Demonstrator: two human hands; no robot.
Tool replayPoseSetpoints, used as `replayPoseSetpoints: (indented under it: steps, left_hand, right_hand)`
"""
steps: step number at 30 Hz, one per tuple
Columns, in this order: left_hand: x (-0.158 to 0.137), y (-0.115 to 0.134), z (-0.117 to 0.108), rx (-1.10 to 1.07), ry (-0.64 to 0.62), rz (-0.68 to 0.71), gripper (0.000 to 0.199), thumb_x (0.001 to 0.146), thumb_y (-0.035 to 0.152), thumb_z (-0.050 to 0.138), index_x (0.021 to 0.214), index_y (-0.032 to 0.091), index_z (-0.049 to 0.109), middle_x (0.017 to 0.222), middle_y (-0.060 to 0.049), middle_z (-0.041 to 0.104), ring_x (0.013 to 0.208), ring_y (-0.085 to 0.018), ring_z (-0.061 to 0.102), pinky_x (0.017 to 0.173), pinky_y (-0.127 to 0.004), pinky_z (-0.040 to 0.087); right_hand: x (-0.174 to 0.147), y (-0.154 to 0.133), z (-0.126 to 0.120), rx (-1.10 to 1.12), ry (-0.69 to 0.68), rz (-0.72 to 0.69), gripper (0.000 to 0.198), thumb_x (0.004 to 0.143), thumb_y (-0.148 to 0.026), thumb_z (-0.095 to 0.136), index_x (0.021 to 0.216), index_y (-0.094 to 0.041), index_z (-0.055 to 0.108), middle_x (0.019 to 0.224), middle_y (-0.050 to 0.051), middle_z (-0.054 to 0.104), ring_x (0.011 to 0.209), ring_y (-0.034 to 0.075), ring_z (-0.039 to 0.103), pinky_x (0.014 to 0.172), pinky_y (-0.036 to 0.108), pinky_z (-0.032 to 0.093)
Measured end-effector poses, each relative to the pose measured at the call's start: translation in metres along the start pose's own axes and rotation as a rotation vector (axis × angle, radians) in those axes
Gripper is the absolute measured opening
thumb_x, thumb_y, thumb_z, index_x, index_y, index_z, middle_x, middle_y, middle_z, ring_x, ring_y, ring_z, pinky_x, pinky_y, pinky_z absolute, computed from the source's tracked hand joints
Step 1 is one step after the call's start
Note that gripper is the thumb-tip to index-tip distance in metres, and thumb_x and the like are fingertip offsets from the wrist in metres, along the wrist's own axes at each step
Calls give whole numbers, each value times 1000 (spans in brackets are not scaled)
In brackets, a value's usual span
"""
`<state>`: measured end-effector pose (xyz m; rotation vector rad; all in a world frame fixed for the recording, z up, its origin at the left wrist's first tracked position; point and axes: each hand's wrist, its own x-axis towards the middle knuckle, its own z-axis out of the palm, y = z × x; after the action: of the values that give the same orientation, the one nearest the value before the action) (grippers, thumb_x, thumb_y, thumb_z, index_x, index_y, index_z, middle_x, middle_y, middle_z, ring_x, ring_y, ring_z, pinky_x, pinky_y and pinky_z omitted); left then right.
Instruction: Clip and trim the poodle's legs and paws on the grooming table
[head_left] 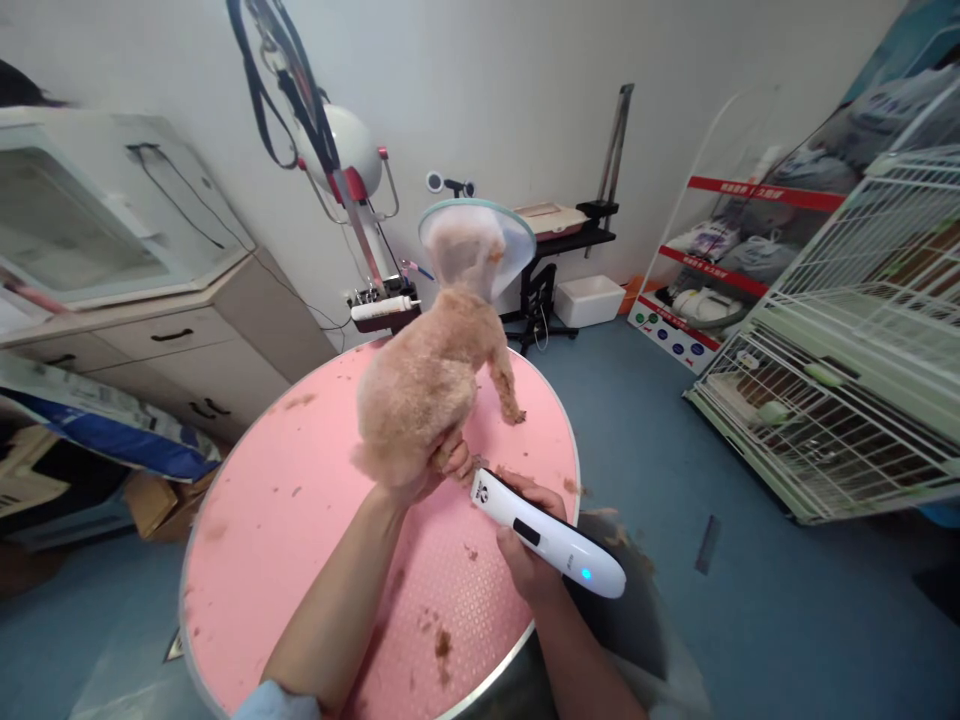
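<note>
A small dog (420, 380) with short apricot fur stands on the round pink grooming table (300, 520), facing away from me. A translucent cone collar (514, 250) surrounds its head. My left hand (427, 475) is closed around one of the dog's hind legs, and part of that leg is hidden by the fingers. Gripped in my right hand (529, 550) is a white hair clipper (551, 535) with a lit blue light. Its blade end is close to the paw beside my left fingers; whether it touches cannot be made out.
Loose fur clumps (443, 645) lie on the table. Behind it stand a tool tray with a white tube (382, 308) and a hanging leash (300, 80). Wire cages (832, 400) and a shelf rack (712, 262) are on the right, cabinets (172, 335) on the left.
</note>
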<state>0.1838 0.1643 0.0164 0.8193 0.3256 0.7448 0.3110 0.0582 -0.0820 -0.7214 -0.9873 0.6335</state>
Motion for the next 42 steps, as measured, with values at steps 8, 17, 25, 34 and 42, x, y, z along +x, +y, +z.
replayPoseSetpoints:
  steps: [8, 17, 25, 34, 42]
  left_hand:
    - [-2, 5, 9, 22, 45, 94, 28, 91, 45, 47, 101, 20, 57, 45, 5, 35, 41, -10, 30, 49, -27, 31]
    - [4, -13, -25, 136, -88, 6, 50, 83, 49, 60, 52, 18, 35, 46, 4, 27, 47, -11, 34, 56, -29, 33]
    - [0, -11, -17, 226, -65, -3, 54, 80, 54, 61, 51, 18, 33, 44, 4, 28, 48, -11, 37, 59, -30, 35]
    - [2, 5, 23, 174, 148, 101, 31, 88, 37, 56, 115, 22, 52, 43, 7, 42, 37, -13, 41, 44, -28, 36]
    - [-2, -4, 2, 263, 74, 80, 26, 82, 43, 64, 81, 18, 57, 44, 7, 34, 44, -12, 40, 56, -31, 40]
  right_hand:
    - [5, -9, -2, 68, -43, 216, 31, 77, -29, 70, 102, -26, 52, 114, 7, 67, 108, 25, 63, 91, 43, 51]
    - [29, -9, -10, 364, 267, 659, 37, 70, -37, 77, 94, -21, 54, 86, 3, 74, 42, 5, 49, 42, 18, 40]
    - [30, -4, 4, 296, 256, 617, 36, 73, -38, 76, 95, -20, 54, 82, 3, 72, 45, 6, 52, 44, 19, 43]
    - [5, -13, 30, -14, 236, 288, 42, 76, -30, 73, 111, -23, 50, 130, 12, 57, 102, 22, 66, 83, 37, 56]
    - [26, -7, 8, 123, 333, 346, 38, 75, -40, 71, 104, -22, 55, 118, 9, 66, 64, 12, 62, 62, 29, 53]
